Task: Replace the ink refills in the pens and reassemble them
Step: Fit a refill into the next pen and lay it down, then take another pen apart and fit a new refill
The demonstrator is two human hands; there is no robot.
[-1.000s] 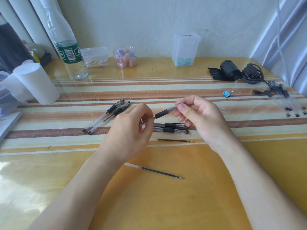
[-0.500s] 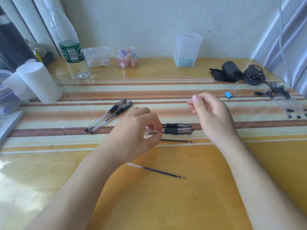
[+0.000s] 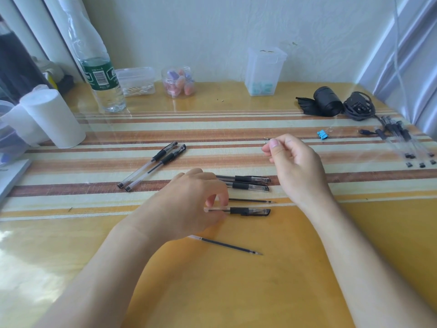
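- The left hand (image 3: 194,204) rests low on the surface (image 3: 236,292). Its fingers (image 3: 216,197) pinch the clear barrel of a capped pen (image 3: 248,211) lying flat there.
- The right hand (image 3: 295,166) hangs above the striped cloth, fingers curled in. The thumb and forefinger hold a small metal piece (image 3: 266,139) that is too small to identify.
- Two more capped pens (image 3: 247,183) lie just beyond the held one, with a thin refill (image 3: 250,200) between them. A second refill (image 3: 227,244) lies nearer the person.
- Risk: the metal piece is tiny and held at the very fingertips, so a slack pinch could drop it onto the busy stripes, where it would be hard to find.
- Risk: the two loose refills look alike, so a used one could go back into a barrel.
- Risk: the round pens may roll if they are nudged.
- Writing: the water bottle (image 3: 101,76) has a green label with a barcode, but its text cannot be read.
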